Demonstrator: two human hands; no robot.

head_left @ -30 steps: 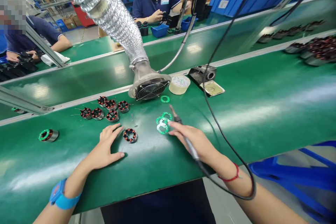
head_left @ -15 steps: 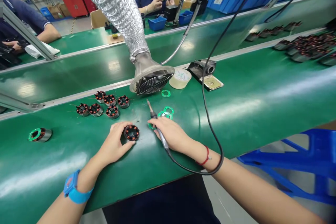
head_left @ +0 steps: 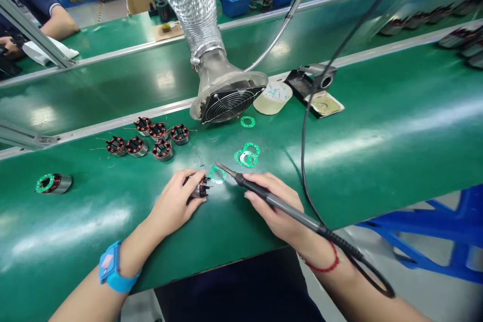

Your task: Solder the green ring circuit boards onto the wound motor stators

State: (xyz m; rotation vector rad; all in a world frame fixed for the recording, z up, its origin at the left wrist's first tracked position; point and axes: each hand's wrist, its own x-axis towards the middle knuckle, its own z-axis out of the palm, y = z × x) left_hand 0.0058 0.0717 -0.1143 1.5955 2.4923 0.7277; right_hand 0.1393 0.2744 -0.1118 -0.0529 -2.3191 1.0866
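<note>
Gripping a small round metal stator with copper-red windings [head_left: 200,188], the left hand [head_left: 175,206] has its thumb and fingers closed around the part, which sits tipped on edge on the glossy green workbench belt [head_left: 377,136], straight ahead of the person. A blue wrist strap [head_left: 111,265] circles that arm.

The right hand [head_left: 272,221] is wrapped around a black-handled soldering iron [head_left: 282,205], which lies slanted across its fingers. The metal tip points left at a thin green ring-shaped plate [head_left: 218,175] just beside the held stator. Whether tip and ring touch cannot be told. The iron's black cable [head_left: 305,136] climbs away up the picture.

Behind the tip lies a small heap of green rings [head_left: 247,156], and a single green ring [head_left: 247,121] lies nearer the grilled metal extractor fan [head_left: 227,102], which hangs from a silver ribbed hose [head_left: 188,0]. A cluster of six more wound stators [head_left: 151,141] stands to the left, with a ring-capped stator [head_left: 53,182] well apart from them. Right of the fan are a pale tape roll [head_left: 272,96] and a black iron stand [head_left: 319,91]. A co-worker's forearm [head_left: 58,24] rests at the far bench.
</note>
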